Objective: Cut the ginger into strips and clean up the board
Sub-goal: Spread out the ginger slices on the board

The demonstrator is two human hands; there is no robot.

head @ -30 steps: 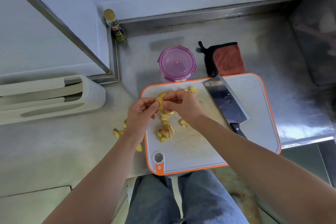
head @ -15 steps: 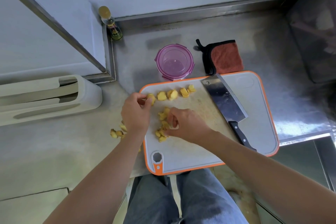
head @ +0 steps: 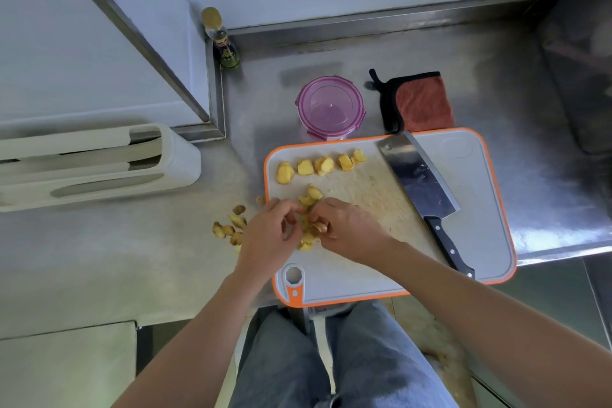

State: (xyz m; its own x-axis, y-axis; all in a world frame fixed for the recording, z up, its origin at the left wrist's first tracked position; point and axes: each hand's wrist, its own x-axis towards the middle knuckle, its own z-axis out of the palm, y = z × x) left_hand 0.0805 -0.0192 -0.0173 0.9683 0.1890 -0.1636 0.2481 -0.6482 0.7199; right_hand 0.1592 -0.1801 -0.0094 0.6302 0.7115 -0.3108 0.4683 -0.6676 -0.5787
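Ginger row point(head: 321, 165) is laid out now; left hand point(head: 268, 230) and right hand point(head: 349, 230) have dropped back to the ginger pile point(head: 313, 194), each grip pinching pieces, I think. Cleaver point(head: 419, 182) idle, no strips yet.

One board point(head: 463, 209), one cleaver point(head: 419, 179), one container point(head: 329, 106), one cloth point(head: 424, 103) and five rowed ginger pieces point(head: 324, 165) are lying out.

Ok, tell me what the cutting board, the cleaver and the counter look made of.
Cutting board: likely plastic, matte pale grey with a moulded orange rim, scuffed by cuts. Cleaver: polished steel blade, mirror-like; black handle with rivets, plastic or wood unclear. Counter: apparently stainless steel, brushed, with soft reflections.
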